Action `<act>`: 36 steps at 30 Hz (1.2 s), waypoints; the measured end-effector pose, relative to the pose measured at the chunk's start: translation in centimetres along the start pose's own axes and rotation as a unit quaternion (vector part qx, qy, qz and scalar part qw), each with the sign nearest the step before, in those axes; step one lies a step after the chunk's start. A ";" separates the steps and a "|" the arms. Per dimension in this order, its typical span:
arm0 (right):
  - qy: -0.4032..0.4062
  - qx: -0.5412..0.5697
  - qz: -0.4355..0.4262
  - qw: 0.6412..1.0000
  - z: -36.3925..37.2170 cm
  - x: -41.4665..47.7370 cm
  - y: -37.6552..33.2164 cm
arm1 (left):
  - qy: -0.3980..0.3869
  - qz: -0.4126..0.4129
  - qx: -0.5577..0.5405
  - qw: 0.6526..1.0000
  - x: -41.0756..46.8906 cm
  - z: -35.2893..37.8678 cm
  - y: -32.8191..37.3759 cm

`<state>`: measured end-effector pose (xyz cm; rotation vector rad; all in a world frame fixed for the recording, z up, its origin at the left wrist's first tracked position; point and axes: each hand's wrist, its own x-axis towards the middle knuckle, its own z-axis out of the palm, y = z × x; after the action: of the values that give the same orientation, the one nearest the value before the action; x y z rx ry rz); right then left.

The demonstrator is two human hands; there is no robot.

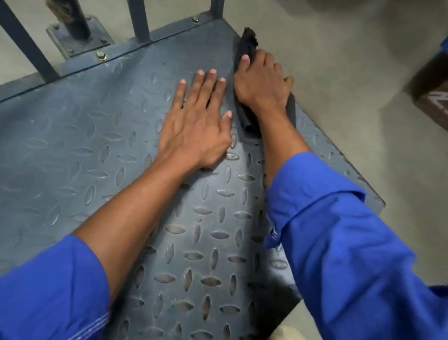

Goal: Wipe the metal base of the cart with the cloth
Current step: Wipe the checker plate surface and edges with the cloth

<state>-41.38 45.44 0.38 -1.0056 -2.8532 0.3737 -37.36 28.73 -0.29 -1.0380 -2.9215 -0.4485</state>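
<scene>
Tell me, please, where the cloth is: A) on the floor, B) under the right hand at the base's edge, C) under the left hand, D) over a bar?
B: the right hand holds the cloth against the base at its right edge; the left hand lies flat on bare plate.

The left hand (198, 120) lies flat, palm down, at the centre of the frame, its fingers straight and slightly spread, pointing toward the top. Just to its right and a little higher, the right hand (260, 85) presses down with bent fingers curled over a dark cloth (248, 42). Both bare forearms reach up from the lower corners, their blue sleeves (350, 245) pushed back.
</scene>
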 end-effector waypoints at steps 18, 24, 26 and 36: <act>-0.017 0.017 0.015 1.000 -1.0 -2.5 4.2 | -0.028 -0.001 0.014 1.000 4.0 -0.7 -1.3; 0.033 -0.016 0.110 0.993 -2.6 -10.7 11.5 | -0.051 0.016 0.011 0.999 -1.1 -0.9 0.6; 0.037 -0.014 0.140 0.989 -2.8 -11.7 12.1 | -0.053 0.028 0.003 0.998 -2.9 -0.8 1.4; 0.010 -0.007 0.088 0.996 -0.7 -5.6 3.8 | -0.031 0.048 0.004 0.998 -5.6 0.2 2.2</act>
<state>-34.59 44.88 0.08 -1.2593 -2.7622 0.3543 -31.62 26.91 -0.52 -1.2060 -2.9066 -0.4082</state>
